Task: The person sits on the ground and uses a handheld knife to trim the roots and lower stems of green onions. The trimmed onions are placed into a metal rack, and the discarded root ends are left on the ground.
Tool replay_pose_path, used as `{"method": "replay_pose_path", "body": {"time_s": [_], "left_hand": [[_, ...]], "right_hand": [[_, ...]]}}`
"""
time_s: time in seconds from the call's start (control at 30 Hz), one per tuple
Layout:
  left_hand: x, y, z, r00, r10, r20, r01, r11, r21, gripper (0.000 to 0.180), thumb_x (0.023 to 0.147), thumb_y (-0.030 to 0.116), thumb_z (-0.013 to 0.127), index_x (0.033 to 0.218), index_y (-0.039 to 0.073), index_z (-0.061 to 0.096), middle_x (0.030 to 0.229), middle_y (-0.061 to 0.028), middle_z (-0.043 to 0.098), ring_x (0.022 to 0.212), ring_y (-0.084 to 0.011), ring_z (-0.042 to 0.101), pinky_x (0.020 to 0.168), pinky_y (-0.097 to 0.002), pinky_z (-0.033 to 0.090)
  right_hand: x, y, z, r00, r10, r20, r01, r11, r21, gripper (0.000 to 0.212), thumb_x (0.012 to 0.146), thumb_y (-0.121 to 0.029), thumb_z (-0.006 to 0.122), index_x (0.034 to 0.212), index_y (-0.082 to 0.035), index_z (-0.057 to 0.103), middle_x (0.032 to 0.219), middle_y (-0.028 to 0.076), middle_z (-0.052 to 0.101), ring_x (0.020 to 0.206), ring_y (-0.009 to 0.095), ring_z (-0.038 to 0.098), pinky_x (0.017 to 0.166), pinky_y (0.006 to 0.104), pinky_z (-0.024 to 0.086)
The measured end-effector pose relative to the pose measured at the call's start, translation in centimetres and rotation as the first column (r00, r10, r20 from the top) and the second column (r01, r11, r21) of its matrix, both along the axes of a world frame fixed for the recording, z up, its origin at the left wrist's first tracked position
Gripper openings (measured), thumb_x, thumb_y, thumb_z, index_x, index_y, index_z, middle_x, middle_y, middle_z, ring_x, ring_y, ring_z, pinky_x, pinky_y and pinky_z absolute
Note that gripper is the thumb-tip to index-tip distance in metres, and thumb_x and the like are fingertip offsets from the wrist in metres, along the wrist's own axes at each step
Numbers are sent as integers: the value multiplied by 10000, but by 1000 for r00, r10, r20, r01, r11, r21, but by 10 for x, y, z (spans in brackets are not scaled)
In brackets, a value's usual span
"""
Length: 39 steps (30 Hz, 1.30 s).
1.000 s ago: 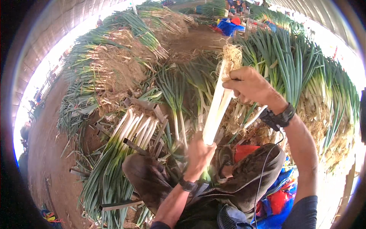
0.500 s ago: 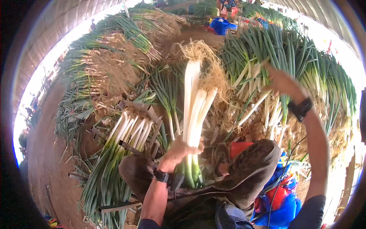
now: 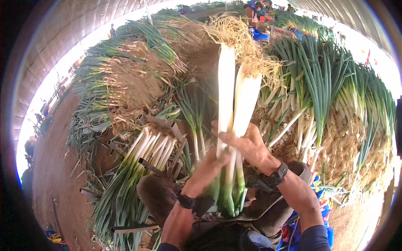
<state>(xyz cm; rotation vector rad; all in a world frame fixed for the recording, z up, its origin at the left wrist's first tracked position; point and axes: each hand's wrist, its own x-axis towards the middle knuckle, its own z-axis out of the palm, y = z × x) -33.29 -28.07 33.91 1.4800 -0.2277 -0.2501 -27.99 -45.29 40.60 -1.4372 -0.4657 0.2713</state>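
Several long green onions (image 3: pixel 226 96) stand upright before me, roots at the top and green ends down near my lap. My left hand (image 3: pixel 208 170), slightly blurred, is closed round their lower stalks. Just above it, my right hand (image 3: pixel 251 147) wraps the white stalks from the right, its thumb across the front. Their pale roots spread loosely above both hands. Left of my knee, another bundle of green onions (image 3: pixel 125 188) lies in a metal frame (image 3: pixel 151 167), white ends up and leaves hanging toward me.
Large heaps of green onions lie at the far left (image 3: pixel 113 75) and along the right (image 3: pixel 326 79). A few loose green onions (image 3: pixel 194 108) lie ahead. Blue and red plastic material (image 3: pixel 328 236) is by my right leg. Another person (image 3: pixel 256 10) is far back.
My right hand has come from the right-hand heap and closed on the held stalks. The green onions have moved up and to the right, and the view has shifted a little.
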Motion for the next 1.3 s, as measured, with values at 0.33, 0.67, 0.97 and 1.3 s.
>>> {"method": "replay_pose_path", "body": {"time_s": [0.33, 0.67, 0.97, 1.3], "left_hand": [[-5, 8, 1, 983, -179, -47, 184, 973, 138, 743, 964, 659, 615, 1262, -21, 612, 1110, -58, 644, 1074, -172, 568, 931, -337, 485], [-4, -11, 49, 851, 266, 453, -312, 950, 28, 764, 674, 203, 977, 1271, -7, 549, 1101, -107, 696, 956, -182, 694, 824, -313, 596], [-24, 6, 85, 893, 143, 427, -78, 983, -166, 414, 675, 69, 946, 1037, 34, 747, 878, -75, 766, 752, -141, 726, 670, -269, 602], [-42, 0, 77, 883, 165, 439, -154, 986, -61, 371, 690, 91, 864, 1020, 14, 716, 912, -81, 733, 730, -170, 693, 698, -297, 601]], "right_hand": [[25, 2, 5, 949, 156, 273, -113, 979, -167, 442, 964, -388, 699, 1189, -8, 711, 1265, 257, 670, 1184, 291, 672, 1064, 407, 525], [-25, 39, 119, 824, 114, 555, -63, 992, -110, 291, 938, -262, 735, 1052, 6, 733, 850, 106, 733, 680, 141, 692, 595, 279, 565], [-23, 40, 133, 681, 472, 559, -468, 868, -163, 240, 972, -207, 689, 1048, 19, 723, 804, 92, 723, 636, 136, 690, 560, 273, 565], [-28, 30, 98, 717, 324, 617, -241, 946, -217, 284, 935, -254, 718, 1017, 18, 728, 853, 155, 725, 738, 191, 710, 681, 334, 562]]}}
